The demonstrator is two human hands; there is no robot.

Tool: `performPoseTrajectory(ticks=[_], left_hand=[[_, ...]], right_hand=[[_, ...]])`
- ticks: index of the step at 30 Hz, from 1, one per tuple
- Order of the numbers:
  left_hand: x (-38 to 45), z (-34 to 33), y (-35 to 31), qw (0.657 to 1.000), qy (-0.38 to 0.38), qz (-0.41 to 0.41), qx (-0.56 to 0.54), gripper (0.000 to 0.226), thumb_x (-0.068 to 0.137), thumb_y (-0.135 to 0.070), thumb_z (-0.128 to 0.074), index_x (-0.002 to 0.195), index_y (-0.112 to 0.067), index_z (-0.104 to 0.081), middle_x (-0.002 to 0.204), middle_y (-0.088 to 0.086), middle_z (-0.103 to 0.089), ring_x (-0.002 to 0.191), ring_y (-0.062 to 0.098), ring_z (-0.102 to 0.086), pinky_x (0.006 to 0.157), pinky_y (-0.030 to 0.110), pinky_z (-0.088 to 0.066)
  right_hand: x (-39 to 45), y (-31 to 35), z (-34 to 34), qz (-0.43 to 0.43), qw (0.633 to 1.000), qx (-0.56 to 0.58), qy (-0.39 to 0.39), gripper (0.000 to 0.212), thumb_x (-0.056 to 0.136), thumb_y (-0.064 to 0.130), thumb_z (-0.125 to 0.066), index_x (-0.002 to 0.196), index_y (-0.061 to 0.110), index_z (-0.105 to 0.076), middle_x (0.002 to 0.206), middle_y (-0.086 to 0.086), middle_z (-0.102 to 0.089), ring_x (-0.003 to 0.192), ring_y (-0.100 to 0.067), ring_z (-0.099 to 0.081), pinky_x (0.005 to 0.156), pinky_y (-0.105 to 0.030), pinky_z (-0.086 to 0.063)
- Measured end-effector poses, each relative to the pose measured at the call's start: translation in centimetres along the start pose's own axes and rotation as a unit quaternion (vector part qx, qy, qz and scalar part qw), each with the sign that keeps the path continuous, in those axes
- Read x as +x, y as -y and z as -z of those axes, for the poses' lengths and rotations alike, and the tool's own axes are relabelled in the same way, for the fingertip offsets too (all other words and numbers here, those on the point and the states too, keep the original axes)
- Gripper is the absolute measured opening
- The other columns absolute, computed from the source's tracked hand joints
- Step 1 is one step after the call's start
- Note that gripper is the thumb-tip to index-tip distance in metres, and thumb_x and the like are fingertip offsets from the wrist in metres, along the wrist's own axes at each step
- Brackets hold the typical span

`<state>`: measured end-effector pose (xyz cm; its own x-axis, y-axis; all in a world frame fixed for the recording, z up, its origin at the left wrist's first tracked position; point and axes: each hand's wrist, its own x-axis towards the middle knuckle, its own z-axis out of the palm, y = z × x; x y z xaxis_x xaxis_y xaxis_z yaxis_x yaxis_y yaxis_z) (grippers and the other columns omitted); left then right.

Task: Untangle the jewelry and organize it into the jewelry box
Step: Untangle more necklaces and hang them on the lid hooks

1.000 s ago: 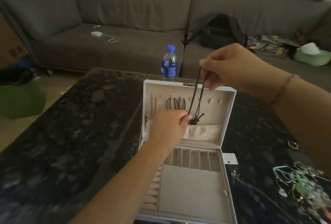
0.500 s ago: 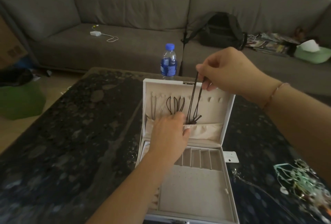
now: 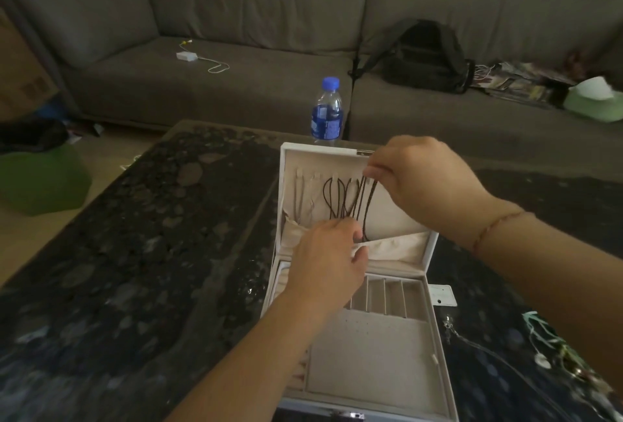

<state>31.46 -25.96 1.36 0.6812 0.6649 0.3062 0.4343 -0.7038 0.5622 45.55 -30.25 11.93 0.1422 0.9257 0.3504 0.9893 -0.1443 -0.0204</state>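
Dark cord necklace hangs down the open lid, held at both ends.

Our right hand [image 3: 414,182] pinches the dark cord necklace [image 3: 365,209] at its top, by the hooks of the jewelry box [image 3: 435,354] lid; the cord runs straight down to our left hand [image 3: 328,253], which pinches the fabric pocket [image 3: 394,248] edge directly below.

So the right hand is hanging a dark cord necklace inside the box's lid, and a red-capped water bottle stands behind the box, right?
Nearly. In the head view the water bottle has a blue cap, not red. The right hand does hold the dark cord necklace in the jewelry box lid.
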Motion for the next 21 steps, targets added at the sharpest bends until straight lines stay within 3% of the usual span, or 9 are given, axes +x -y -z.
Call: performPoseTrajectory(ticks=[3, 5, 7, 9, 14, 21], left_hand=[[0.1, 0.1, 0.1, 1.0, -0.006, 0.014, -0.012, 0.017, 0.093, -0.031, -0.065, 0.108, -0.024, -0.064, 0.094, -0.01, -0.064, 0.082, 0.007, -0.059, 0.074, 0.019, -0.053], [0.2, 0.2, 0.1, 1.0, -0.008, 0.021, -0.022, 0.02, 0.093, -0.031, -0.065, 0.112, -0.024, -0.062, 0.089, -0.009, -0.064, 0.078, 0.008, -0.062, 0.071, 0.017, -0.051], [0.4, 0.3, 0.1, 0.999, -0.006, 0.029, -0.031, 0.028, 0.094, -0.032, -0.064, 0.12, -0.025, -0.057, 0.087, -0.01, -0.062, 0.081, 0.009, -0.064, 0.069, 0.014, -0.046], [0.5, 0.3, 0.0, 0.999, -0.006, 0.034, -0.034, 0.037, 0.095, -0.034, -0.064, 0.129, -0.027, -0.052, 0.09, -0.01, -0.061, 0.082, 0.01, -0.064, 0.069, 0.013, -0.044], [0.5, -0.1, -0.3, 0.998, -0.007, 0.049, -0.036, 0.055, 0.095, -0.039, -0.062, 0.144, -0.029, -0.04, 0.087, -0.012, -0.057, 0.075, 0.008, -0.059, 0.069, 0.016, -0.047], [0.4, -0.7, -0.7, 0.999, -0.034, 0.026, 0.001, 0.057, 0.094, -0.044, -0.06, 0.146, -0.027, -0.041, 0.09, -0.008, -0.062, 0.081, 0.009, -0.057, 0.067, 0.022, -0.047]], right_hand=[[-0.1, -0.6, -1.3, 0.026, 0.997, -0.066, -0.029, 0.016, 0.096, 0.023, -0.06, 0.098, 0.011, -0.071, 0.086, -0.008, -0.065, 0.074, -0.03, -0.063, 0.063, -0.036, -0.051], [-0.1, -0.8, -2.0, 0.034, 0.993, -0.098, -0.054, 0.006, 0.085, 0.015, -0.075, 0.087, 0.01, -0.074, 0.07, -0.007, -0.063, 0.057, -0.03, -0.062, 0.05, -0.034, -0.049], [-0.2, -1.1, -2.6, 0.043, 0.99, -0.116, -0.073, 0.013, 0.074, 0.011, -0.085, 0.076, 0.01, -0.073, 0.057, -0.004, -0.057, 0.043, -0.026, -0.055, 0.041, -0.026, -0.041], [-0.2, -1.3, -3.2, 0.051, 0.989, -0.114, -0.08, 0.016, 0.068, 0.008, -0.088, 0.073, 0.01, -0.072, 0.054, -0.004, -0.055, 0.039, -0.024, -0.051, 0.04, -0.022, -0.036], [-0.3, -1.9, -4.0, 0.058, 0.986, -0.126, -0.087, 0.014, 0.072, 0.007, -0.085, 0.077, 0.007, -0.072, 0.055, -0.007, -0.056, 0.041, -0.026, -0.051, 0.039, -0.027, -0.045], [-0.9, -2.3, -4.4, 0.051, 0.971, -0.171, -0.158, 0.012, 0.085, 0.02, -0.075, 0.075, 0.015, -0.072, 0.051, -0.001, -0.055, 0.04, -0.023, -0.05, 0.045, -0.019, -0.03]])
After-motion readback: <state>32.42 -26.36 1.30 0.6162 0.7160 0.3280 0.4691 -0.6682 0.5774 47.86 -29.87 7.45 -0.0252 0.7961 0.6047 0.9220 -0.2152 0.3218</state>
